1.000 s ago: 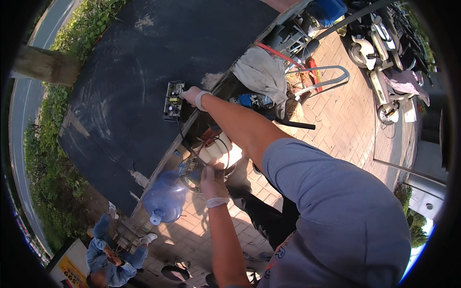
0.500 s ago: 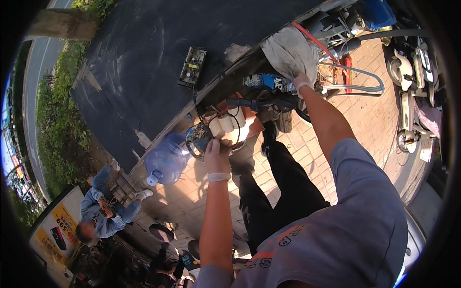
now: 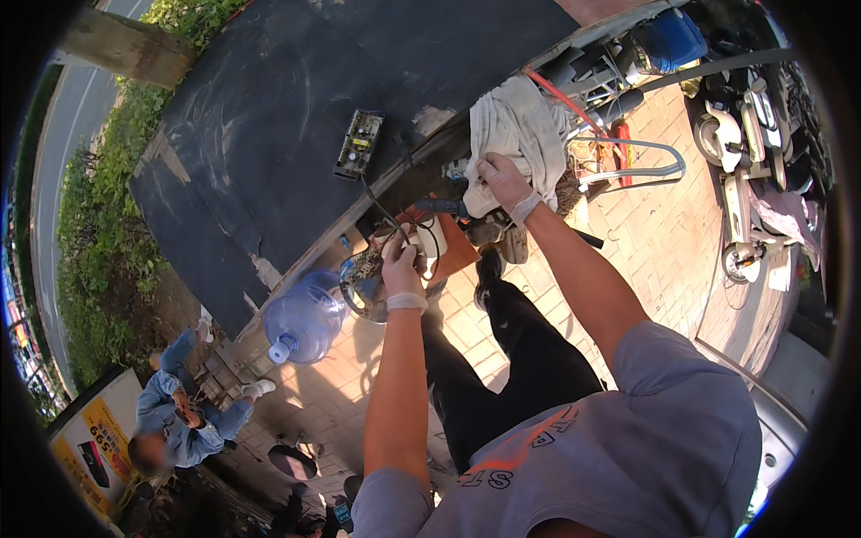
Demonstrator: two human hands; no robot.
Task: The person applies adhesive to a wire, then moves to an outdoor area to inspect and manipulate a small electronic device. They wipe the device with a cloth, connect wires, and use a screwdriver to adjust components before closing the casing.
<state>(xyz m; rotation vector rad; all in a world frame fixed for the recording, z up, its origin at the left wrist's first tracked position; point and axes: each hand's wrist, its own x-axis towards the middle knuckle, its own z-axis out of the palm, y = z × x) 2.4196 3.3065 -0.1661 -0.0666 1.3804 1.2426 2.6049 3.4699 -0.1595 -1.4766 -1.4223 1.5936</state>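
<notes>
My right hand [image 3: 507, 184], in a thin pale glove, is closed on the edge of a whitish cloth [image 3: 520, 121]. The cloth hangs over part of a black handlebar [image 3: 439, 206] beside the table edge. My left hand [image 3: 403, 272], gloved too, is closed around a thin black cable [image 3: 384, 212] below the table edge. That cable runs up to an open circuit board module [image 3: 360, 143] lying on the dark tabletop [image 3: 260, 134]. Beside the left hand are a white container [image 3: 430, 242], partly hidden, and a round wire guard [image 3: 363, 282].
A large blue water jug [image 3: 305, 318] lies on the paving left of my left hand. A seated person [image 3: 184, 403] is at the lower left. Metal tubing [image 3: 637, 161] and a red bar [image 3: 560, 99] stick out at right. Scooters [image 3: 735, 179] stand farther right.
My right hand has moved left and up, drawing the cloth over the blue patterned item and part of the handlebar. My left hand has risen slightly, with the cable now at its fingers.
</notes>
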